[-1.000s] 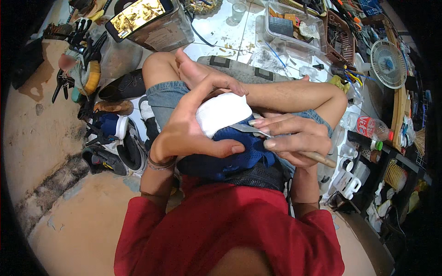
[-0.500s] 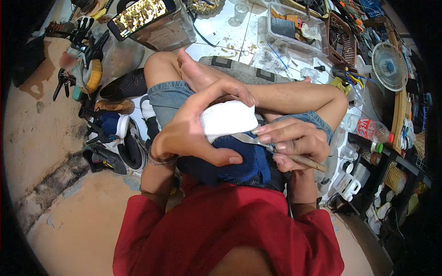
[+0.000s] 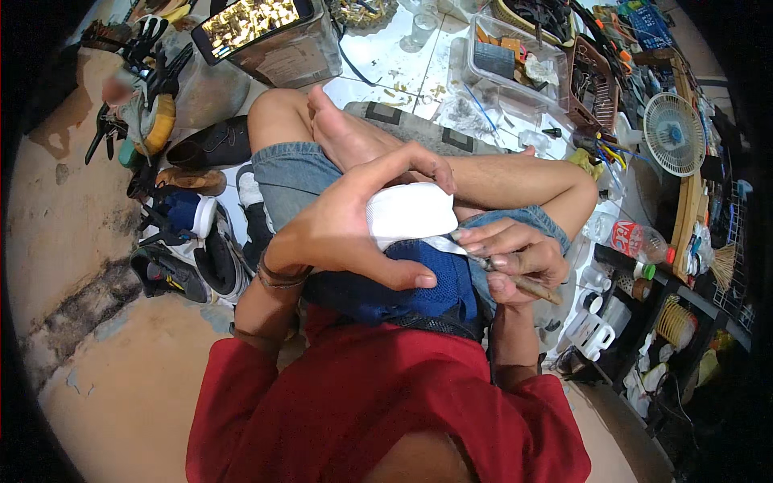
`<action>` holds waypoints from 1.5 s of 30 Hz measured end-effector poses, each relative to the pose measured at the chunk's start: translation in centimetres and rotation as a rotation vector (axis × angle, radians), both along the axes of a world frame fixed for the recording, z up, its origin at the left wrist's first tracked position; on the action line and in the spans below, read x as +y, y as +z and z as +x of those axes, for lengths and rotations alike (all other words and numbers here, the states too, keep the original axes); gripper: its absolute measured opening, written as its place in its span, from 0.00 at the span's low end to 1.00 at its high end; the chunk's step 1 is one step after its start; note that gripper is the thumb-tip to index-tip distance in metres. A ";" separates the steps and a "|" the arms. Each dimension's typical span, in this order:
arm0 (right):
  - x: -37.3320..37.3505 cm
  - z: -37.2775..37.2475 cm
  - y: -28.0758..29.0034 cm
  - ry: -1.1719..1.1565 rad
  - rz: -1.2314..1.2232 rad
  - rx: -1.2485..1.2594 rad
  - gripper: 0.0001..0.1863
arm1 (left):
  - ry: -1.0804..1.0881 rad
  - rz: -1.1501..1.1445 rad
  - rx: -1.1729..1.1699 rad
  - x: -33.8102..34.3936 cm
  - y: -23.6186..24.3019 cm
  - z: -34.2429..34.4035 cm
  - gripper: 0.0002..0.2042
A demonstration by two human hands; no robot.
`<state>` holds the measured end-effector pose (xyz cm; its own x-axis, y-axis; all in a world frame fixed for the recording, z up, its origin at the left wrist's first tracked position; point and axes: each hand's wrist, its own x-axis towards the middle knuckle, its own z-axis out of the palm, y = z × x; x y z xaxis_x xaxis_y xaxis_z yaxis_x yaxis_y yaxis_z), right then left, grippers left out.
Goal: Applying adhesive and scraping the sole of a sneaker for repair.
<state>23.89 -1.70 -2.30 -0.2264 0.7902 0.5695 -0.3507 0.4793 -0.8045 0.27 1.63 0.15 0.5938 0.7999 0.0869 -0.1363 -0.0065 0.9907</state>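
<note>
On my lap lies a shoe with a white sole (image 3: 411, 211) and a navy mesh upper (image 3: 427, 290). My left hand (image 3: 354, 233) wraps round it from the left, fingertips over the top of the white sole and thumb pressed on the blue mesh. A metal-bladed tool with a wooden handle (image 3: 531, 288) is pinched in my right hand (image 3: 515, 258). Its blade (image 3: 451, 248) lies along the seam between white sole and blue upper; its tip is partly hidden.
Assorted shoes (image 3: 205, 149) and black clamps (image 3: 169, 72) sit at left. Ahead are a phone (image 3: 250, 28) on a container (image 3: 290, 64) and a plastic bin (image 3: 515, 60). At right are a fan (image 3: 675, 133), bottle (image 3: 632, 240) and black rack (image 3: 668, 322).
My hands and the shoe have shifted slightly rightward and lower in the picture. My right fingers have curled closer around the tool, its handle now tilting further down toward the right.
</note>
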 end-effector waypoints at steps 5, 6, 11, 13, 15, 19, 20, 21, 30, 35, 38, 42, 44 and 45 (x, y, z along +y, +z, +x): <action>1.1 -0.2 0.9 -0.008 0.122 -0.119 0.11 | -0.008 -0.031 0.044 0.2 0.1 0.0 0.39; 1.1 -0.2 1.2 -0.022 0.150 -0.149 0.11 | -0.007 -0.032 0.044 0.3 0.1 0.1 0.39; 1.4 0.3 1.7 0.026 0.063 -0.123 0.08 | -0.007 -0.057 0.011 0.1 0.1 0.5 0.38; 1.0 0.3 1.2 0.044 0.011 -0.066 0.07 | 0.009 -0.051 0.001 0.2 -0.1 0.2 0.38; 0.1 0.0 0.5 -0.076 -0.064 0.070 0.07 | 0.026 -0.047 -0.007 0.3 -0.3 0.1 0.38; 0.4 -0.2 0.5 -0.033 0.010 -0.015 0.09 | 0.022 0.019 -0.031 0.2 -0.6 0.1 0.35; 0.5 -0.4 0.7 -0.034 0.009 -0.013 0.09 | 0.027 0.024 -0.031 0.2 -0.7 0.1 0.35; 0.8 -0.6 1.0 -0.055 0.049 -0.082 0.10 | 0.027 0.024 -0.031 0.2 -0.7 0.0 0.35; 1.9 -0.1 1.7 -0.035 0.137 -0.231 0.12 | 0.046 0.027 -0.014 0.1 -0.8 0.4 0.35; 0.9 -0.3 0.1 -0.184 -0.041 -0.073 0.11 | 0.079 -0.039 0.028 0.2 -0.8 0.2 0.36; 1.0 0.1 0.0 -0.181 -0.095 0.027 0.10 | 0.100 -0.099 0.003 0.3 -0.6 0.3 0.33; 2.0 3.2 -0.3 -0.411 -0.209 0.099 0.11 | 0.187 0.046 0.081 0.7 -0.3 0.0 0.27; 2.7 4.0 0.0 -0.523 -0.221 0.018 0.16 | 0.240 0.062 0.036 1.0 -0.5 0.0 0.21; 2.8 3.9 0.1 -0.530 -0.225 0.023 0.16 | 0.233 0.060 0.041 1.0 -0.4 -0.2 0.21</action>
